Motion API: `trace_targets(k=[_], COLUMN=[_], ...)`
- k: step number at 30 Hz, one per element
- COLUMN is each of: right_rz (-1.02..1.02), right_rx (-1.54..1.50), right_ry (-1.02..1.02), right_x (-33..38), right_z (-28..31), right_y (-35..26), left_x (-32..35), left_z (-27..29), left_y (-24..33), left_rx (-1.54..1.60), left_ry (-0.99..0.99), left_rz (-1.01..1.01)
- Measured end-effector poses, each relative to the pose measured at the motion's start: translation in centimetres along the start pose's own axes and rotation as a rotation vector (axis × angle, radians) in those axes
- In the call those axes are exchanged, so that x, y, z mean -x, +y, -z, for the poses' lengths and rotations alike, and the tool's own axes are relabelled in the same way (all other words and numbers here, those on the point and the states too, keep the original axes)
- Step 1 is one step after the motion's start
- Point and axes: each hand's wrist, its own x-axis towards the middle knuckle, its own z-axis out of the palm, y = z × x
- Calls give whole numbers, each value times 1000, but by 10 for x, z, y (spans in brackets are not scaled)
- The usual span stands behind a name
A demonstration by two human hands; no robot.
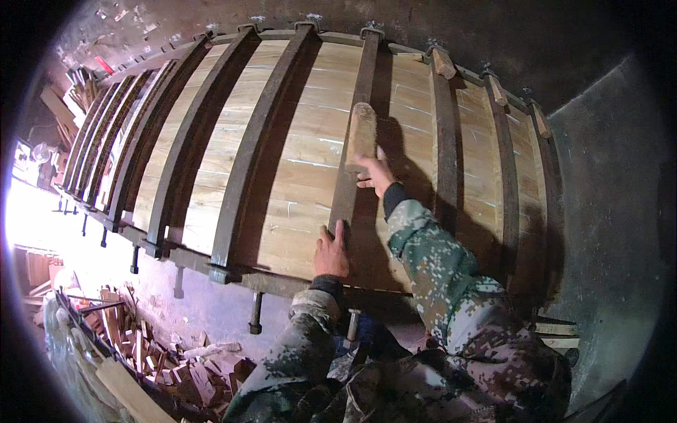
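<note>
My right hand (378,174) grips the lower end of a rough wooden block (362,130), which lies along a dark clamp bar (345,190). Lower down, my left hand (331,254) rests with fingers extended at the panel's near side, its fingertips at the edge of the same bar. Beneath the bars is a wide panel of pale glued boards (303,176), with whitish streaks along some seams. Both my sleeves are camouflage-patterned with dark cuffs.
Several more clamp bars (271,127) cross the panel, with bolts (256,314) hanging along the near edge. Other wooden blocks (443,63) sit at the far right bar ends. Scrap wood (201,374) is heaped at lower left. A dark wall (613,162) stands on the right.
</note>
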Motion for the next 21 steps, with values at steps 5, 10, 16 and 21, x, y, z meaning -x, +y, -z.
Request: trace_targets(k=[5, 10, 16, 21], right_rz=[757, 414, 546, 638], right_rx=[778, 1338, 1406, 1394], right_ry=[466, 304, 419, 576], right_x=[-32, -31, -160, -291], right_z=[-46, -60, -44, -30], right_y=[-2, -18, -85, -140], left_x=[0, 4, 3, 8], left_z=[-10, 2, 10, -17], left_y=[-2, 2, -1, -12], left_rx=[-19, 54, 100, 75], left_ry=[-14, -43, -37, -86], left_rz=[-1, 12, -41, 24])
